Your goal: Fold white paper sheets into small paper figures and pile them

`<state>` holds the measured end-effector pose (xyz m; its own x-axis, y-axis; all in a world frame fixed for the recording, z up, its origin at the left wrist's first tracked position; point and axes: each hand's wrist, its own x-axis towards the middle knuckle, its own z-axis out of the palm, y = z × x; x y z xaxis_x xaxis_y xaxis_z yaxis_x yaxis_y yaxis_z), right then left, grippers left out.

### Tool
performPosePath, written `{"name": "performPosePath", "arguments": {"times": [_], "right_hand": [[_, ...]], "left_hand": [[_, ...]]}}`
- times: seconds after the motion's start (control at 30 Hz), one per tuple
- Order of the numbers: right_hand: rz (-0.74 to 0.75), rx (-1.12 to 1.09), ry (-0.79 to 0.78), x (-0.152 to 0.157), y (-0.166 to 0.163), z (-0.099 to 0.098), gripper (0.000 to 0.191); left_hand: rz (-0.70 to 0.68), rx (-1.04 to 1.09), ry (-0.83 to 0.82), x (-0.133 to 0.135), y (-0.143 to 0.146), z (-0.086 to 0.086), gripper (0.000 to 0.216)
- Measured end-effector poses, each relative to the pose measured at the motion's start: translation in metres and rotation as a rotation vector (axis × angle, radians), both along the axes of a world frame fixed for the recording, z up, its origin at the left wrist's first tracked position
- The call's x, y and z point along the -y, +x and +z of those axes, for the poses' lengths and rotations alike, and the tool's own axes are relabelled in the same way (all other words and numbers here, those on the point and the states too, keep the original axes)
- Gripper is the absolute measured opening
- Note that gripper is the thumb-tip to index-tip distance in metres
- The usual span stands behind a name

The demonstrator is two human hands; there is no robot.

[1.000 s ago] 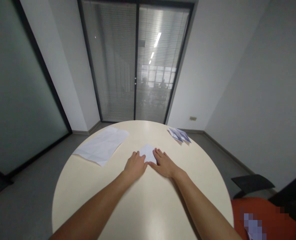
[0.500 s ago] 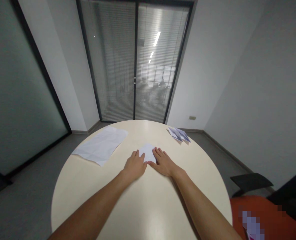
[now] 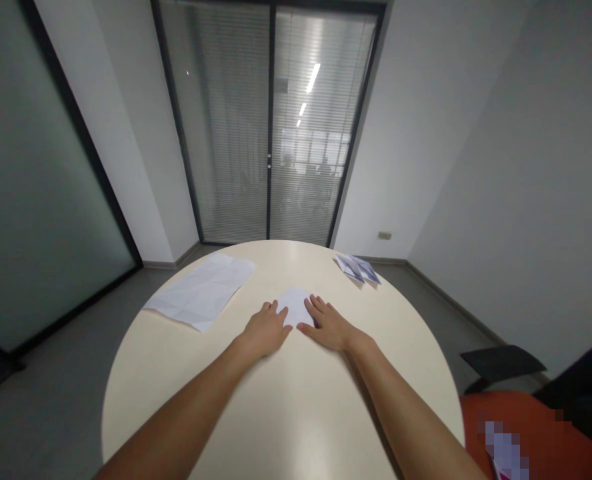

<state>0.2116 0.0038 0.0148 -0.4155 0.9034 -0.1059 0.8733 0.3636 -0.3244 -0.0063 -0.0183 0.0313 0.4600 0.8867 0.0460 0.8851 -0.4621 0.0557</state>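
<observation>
A small folded piece of white paper (image 3: 295,308) lies flat on the round cream table (image 3: 286,400), between my two hands. My left hand (image 3: 269,328) rests on its left side, fingers spread and thumb pointing inward at the near edge. On the right side my right hand (image 3: 330,325) lies with fingers stretched out over the paper's edge, its thumb near the bottom corner. Neither hand grips the paper; both press on it from above. Parts of the paper's sides are hidden under the fingers.
A large creased white sheet (image 3: 203,290) lies at the table's far left. Folded paper pieces (image 3: 357,269) stand near the far right edge. An orange chair (image 3: 541,427) with a black armrest (image 3: 503,363) is at the lower right. Beyond the table are glass doors (image 3: 271,133).
My left hand has slid slightly left, and the gap between my thumbs has widened. The right hand has barely moved. The paper stays in place.
</observation>
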Motion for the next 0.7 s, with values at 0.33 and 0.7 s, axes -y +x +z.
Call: {"name": "performPosePath", "arguments": {"times": [0.33, 0.7], "right_hand": [[0.067, -0.056, 0.014, -0.002, 0.011, -0.002, 0.096], [0.080, -0.087, 0.023, -0.001, 0.013, 0.004, 0.085]], "left_hand": [[-0.009, 0.041, 0.007, -0.004, -0.004, -0.001, 0.051], [0.008, 0.048, 0.077, -0.009, -0.006, -0.006, 0.036]]}}
